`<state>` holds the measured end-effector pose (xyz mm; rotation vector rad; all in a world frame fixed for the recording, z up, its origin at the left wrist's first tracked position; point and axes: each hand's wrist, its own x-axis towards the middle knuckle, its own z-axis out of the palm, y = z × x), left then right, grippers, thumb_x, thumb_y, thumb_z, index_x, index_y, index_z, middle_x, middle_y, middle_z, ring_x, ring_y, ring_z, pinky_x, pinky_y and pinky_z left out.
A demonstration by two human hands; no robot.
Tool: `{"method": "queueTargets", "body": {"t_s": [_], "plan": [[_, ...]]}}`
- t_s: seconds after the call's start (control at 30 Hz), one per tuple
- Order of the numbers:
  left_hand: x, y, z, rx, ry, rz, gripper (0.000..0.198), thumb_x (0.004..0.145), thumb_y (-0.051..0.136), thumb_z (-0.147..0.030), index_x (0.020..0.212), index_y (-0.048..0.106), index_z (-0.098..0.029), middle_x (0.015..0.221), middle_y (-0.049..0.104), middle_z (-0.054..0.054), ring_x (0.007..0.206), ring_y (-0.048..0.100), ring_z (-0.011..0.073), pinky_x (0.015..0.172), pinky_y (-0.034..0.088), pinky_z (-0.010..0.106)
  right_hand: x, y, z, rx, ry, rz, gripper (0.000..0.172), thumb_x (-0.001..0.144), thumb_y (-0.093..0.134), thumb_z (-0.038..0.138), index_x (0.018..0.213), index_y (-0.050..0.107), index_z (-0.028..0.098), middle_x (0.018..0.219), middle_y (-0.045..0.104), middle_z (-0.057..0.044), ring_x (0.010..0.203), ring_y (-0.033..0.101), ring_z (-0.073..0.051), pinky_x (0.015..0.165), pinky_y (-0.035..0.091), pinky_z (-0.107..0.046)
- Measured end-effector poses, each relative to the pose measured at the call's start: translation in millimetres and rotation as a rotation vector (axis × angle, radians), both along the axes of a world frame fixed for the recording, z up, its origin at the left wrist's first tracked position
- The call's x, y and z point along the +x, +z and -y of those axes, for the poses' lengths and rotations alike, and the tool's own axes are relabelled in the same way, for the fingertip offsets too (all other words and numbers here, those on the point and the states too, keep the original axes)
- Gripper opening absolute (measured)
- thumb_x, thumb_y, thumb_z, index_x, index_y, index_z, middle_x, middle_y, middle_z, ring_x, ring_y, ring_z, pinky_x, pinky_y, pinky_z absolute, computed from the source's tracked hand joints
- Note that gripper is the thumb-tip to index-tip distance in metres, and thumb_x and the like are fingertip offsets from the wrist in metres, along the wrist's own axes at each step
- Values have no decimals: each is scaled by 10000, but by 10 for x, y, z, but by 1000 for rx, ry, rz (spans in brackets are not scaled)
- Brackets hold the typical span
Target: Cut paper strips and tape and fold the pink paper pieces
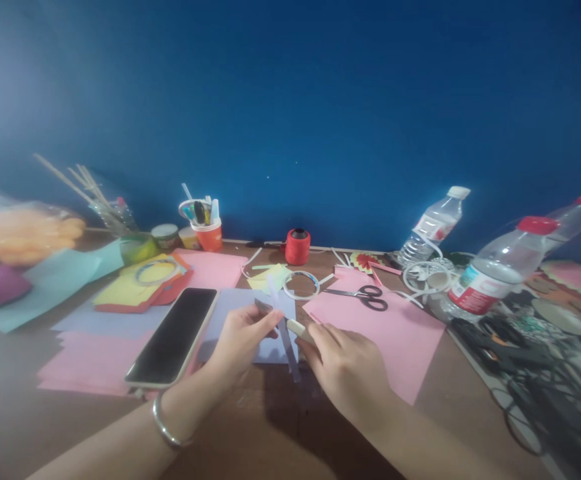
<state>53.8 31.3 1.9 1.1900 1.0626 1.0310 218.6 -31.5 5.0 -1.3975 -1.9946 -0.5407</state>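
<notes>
My left hand (238,337), with a silver bangle at the wrist, pinches a narrow pale lavender paper strip (288,350) between thumb and fingers. The strip hangs down at a slant above a lavender sheet (220,323). My right hand (348,373) is closed around a slim cream-coloured stick-like tool (300,330). Its tip meets the strip beside my left thumb, and its kind is not clear. Black-handled scissors (365,295) lie on a pink sheet (395,340) beyond my right hand. A phone (175,337) with a dark screen lies left of my left hand.
Behind my hands are a tape roll (301,285), a red thread spool (298,247) and an orange cup (207,235) of pens. Plastic bottles (498,267) and cables stand right. Coloured paper (130,287) and a bag of orange pieces (25,230) lie left.
</notes>
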Motion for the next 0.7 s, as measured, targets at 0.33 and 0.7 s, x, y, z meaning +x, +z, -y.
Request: {"method": "queueTargets", "body": {"t_s": [0.33, 0.7], "plan": [[-3, -19, 5, 22, 17, -73, 279, 669, 682, -398, 644, 670, -121, 610, 646, 46, 571, 559, 140, 576, 439, 257, -6, 18, -12, 5, -1, 8, 178, 872, 500, 247, 737, 597, 184, 538, 534, 25, 467, 493, -126, 495, 241, -275], [6, -40, 43, 59, -6, -95, 254, 691, 677, -376, 596, 640, -144, 546, 601, 9, 559, 517, 124, 570, 396, 236, 10, 4, -21, 13, 6, -8, 157, 872, 512, 248, 847, 639, 158, 593, 595, 7, 521, 562, -124, 510, 286, -271]]}}
